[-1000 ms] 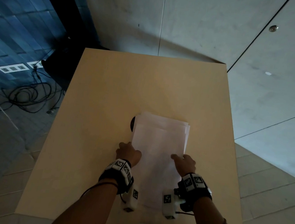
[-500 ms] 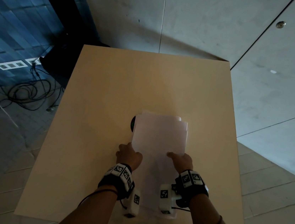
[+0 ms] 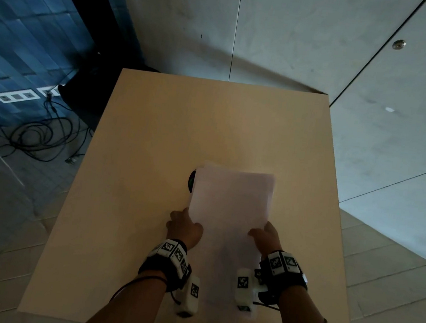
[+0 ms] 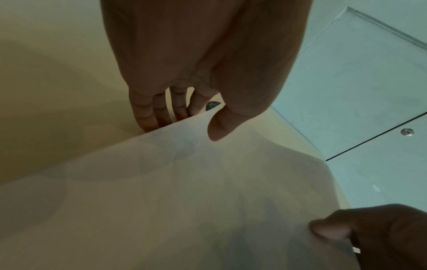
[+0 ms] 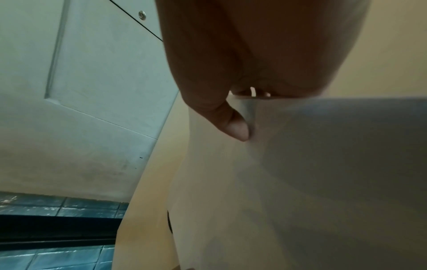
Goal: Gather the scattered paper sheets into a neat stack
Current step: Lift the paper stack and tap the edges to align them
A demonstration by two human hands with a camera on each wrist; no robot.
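Note:
A stack of white paper sheets [image 3: 230,203] is held over the near middle of the wooden table [image 3: 155,141], its far end raised and its top edges nearly flush. My left hand [image 3: 185,225] grips the stack's left edge, thumb on top [image 4: 219,127] and fingers [image 4: 148,117] underneath. On the right edge, my right hand [image 3: 264,236] pinches the paper stack [image 5: 300,173] with its thumb [image 5: 235,126] on top. The sheets' near end is hidden between my wrists.
A dark round cable port [image 3: 191,181] in the table shows at the stack's left edge. Loose black cables [image 3: 35,134] lie on the floor to the left. A grey wall [image 3: 275,35] stands behind the table's far edge.
Both hands have lifted the stack's far end and drawn the sheets together; the fanned top edges are now almost level. The hands shifted slightly outward onto the side edges.

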